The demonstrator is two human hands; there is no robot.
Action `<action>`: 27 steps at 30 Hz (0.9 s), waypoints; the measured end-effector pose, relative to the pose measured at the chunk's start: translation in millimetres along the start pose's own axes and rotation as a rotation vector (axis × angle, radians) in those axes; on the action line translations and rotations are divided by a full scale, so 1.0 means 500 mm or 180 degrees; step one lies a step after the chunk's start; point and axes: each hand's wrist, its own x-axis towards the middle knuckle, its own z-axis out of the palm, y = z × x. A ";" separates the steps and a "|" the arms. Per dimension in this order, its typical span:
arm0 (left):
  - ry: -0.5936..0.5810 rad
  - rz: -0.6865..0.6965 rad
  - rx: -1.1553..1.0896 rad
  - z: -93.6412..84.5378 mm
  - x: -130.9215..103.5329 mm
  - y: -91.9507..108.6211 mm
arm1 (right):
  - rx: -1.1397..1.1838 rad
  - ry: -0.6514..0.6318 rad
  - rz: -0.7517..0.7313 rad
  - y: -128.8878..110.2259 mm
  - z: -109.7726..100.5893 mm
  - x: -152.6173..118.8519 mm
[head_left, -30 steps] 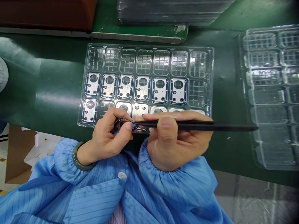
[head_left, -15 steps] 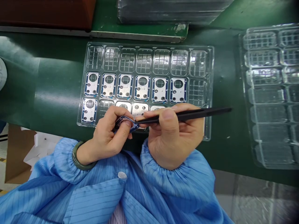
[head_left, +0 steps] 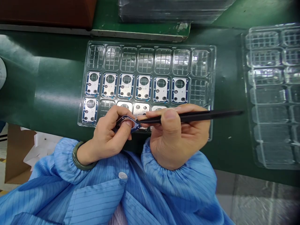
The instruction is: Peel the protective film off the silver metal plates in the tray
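My left hand (head_left: 112, 132) is closed around a small blue-edged plate (head_left: 135, 125), pinched between thumb and fingers and partly covered by them. Black tweezers (head_left: 197, 116) lie in my right hand (head_left: 178, 137), their tips meeting the plate's right corner. Whether the tips grip anything there is too small to tell. Beneath and beyond both hands is a clear plastic tray (head_left: 213, 65). Its middle row holds several silver plates with blue edges, such as one plate (head_left: 93, 87) at the left. More plates sit in the near row, some hidden behind my hands.
A second clear tray (head_left: 269, 109) lies at the right on the green table (head_left: 58, 81). At the back are a brown box (head_left: 47, 12) and a dark stack (head_left: 173, 11) on a raised green board. A cardboard box (head_left: 18, 156) stands below the table edge at the left.
My right hand and the tweezers have shifted slightly to the right, with the rear end of the tweezers swinging a little lower. My left hand keeps nearly the same place and hold.
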 end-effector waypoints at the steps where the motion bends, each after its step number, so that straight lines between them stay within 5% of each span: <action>1: 0.0004 0.0005 0.0000 0.000 0.000 0.001 | -0.0013 0.0010 -0.0008 -0.001 0.000 0.000; 27: -0.0011 -0.0137 -0.0014 -0.002 0.002 0.005 | -0.0060 0.0029 -0.0164 -0.004 -0.001 -0.002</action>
